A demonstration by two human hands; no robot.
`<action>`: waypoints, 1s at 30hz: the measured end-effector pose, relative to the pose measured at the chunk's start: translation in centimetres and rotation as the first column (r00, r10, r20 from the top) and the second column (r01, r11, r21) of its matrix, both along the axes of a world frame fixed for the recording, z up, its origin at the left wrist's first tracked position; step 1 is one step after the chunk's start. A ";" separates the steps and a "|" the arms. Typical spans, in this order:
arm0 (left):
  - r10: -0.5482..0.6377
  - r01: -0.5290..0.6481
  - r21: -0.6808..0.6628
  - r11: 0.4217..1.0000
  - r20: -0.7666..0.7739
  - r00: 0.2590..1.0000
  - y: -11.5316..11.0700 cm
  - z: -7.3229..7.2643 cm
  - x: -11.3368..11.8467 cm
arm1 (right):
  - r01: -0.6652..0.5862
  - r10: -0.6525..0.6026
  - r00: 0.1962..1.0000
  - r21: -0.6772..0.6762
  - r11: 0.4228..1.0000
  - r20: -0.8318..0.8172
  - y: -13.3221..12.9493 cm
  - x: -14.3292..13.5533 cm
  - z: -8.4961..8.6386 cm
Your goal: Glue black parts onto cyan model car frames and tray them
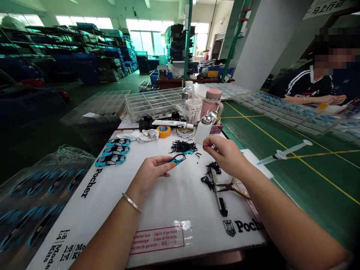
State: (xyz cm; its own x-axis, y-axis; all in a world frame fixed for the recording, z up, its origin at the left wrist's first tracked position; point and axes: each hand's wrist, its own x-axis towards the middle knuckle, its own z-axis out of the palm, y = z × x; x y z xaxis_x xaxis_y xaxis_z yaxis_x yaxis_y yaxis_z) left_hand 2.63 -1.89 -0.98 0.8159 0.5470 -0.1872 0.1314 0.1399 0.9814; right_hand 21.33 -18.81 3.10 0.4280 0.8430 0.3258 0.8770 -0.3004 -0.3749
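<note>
My left hand [152, 172] is closed, with thumb and fingers pinching a small blue-and-black plastic part [180, 159] above the white board. To its right, my right hand [226, 154] is closed in a pinch; a dark speck shows at the fingertips, too small to name. Between the hands, just beyond the blue part, lies a heap of small black curved pieces [183, 146]. A second heap of black pieces [207, 182] sits below my right hand. Beside it rest a utility knife [220, 198] and yellow-handled pliers [232, 186], their jaws across the knife.
Blue-and-black parts [112, 159] lie in a row at left. Orange tape [163, 131], a white bottle [203, 129], a pink flask [211, 102] and a compartment tray [154, 103] line the back. A syringe [284, 154] lies right. A co-worker [306, 88] sits beyond.
</note>
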 end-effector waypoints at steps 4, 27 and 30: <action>-0.022 0.022 -0.012 1.000 -0.007 1.000 0.2 0.0 0.0 | -0.111 0.112 0.994 0.154 0.982 0.006 1.0 -2.0 0.5; -0.232 0.342 -0.246 0.907 0.384 0.893 -1.2 -0.2 -0.5 | -0.128 0.337 0.718 0.360 0.924 -0.609 2.8 -5.8 -3.6; -0.210 0.301 -0.246 0.921 0.336 0.918 -1.2 -0.2 -0.3 | -0.130 0.286 0.792 0.308 0.942 -0.539 3.0 -5.2 -4.0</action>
